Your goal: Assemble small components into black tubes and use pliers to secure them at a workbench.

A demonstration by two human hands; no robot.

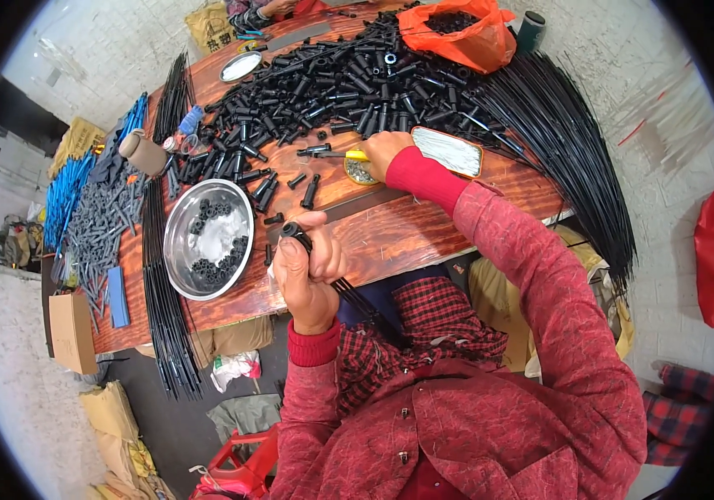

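While gripped, black rod (349, 292) passes through left hand (307, 271).

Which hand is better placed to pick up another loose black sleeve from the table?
Probably the right hand. It is stretched out over the table beside the loose black sleeves and looks free to pick. The left hand is near the table edge, closed around a thin black rod.
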